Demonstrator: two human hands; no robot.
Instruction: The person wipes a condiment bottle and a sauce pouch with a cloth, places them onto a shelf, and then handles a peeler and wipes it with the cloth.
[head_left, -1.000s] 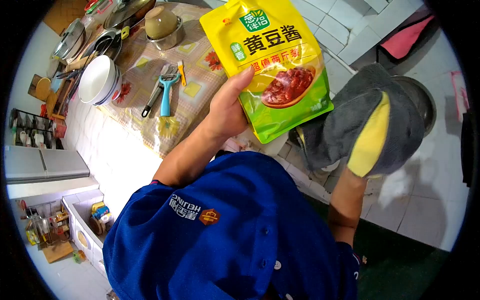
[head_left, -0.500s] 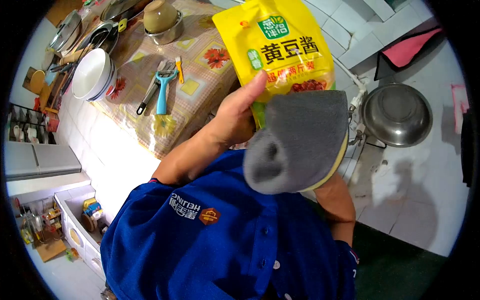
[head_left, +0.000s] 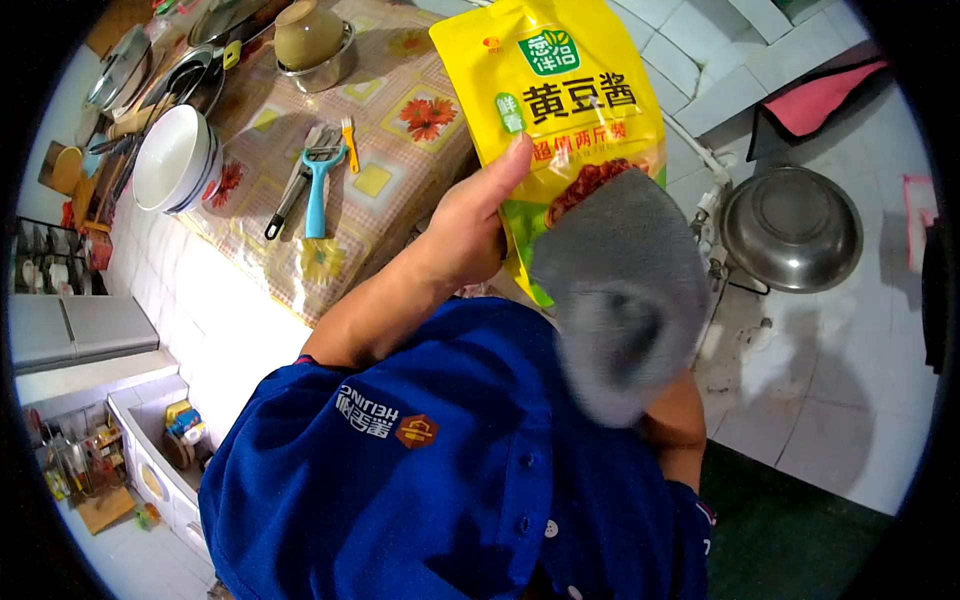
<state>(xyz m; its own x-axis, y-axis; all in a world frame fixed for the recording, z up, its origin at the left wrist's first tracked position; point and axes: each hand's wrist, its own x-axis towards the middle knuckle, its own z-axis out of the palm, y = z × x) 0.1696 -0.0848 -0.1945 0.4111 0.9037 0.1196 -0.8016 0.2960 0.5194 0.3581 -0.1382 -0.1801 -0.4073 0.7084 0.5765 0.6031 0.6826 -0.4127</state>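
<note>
A yellow pouch of soybean paste [head_left: 590, 100] is held up in front of me, printed side facing me. My left hand [head_left: 475, 215] grips its lower left edge, the thumb lying on the front. A grey cloth [head_left: 620, 290] covers my right hand and is blurred by motion. Its upper part overlaps the lower right corner of the pouch. The fingers of my right hand are hidden by the cloth; only the forearm shows below it.
On the patterned table [head_left: 300, 265] lie a blue peeler [head_left: 318, 190], a small orange fork [head_left: 349, 145] and other utensils. White bowls [head_left: 175, 160] and a pot [head_left: 308, 35] in a metal bowl stand there too. A steel basin [head_left: 790, 230] is at right.
The grey cloth has moved down and to the right across the pouch, uncovering more of its printed picture. My left hand keeps its hold, with the pouch nearly still.
</note>
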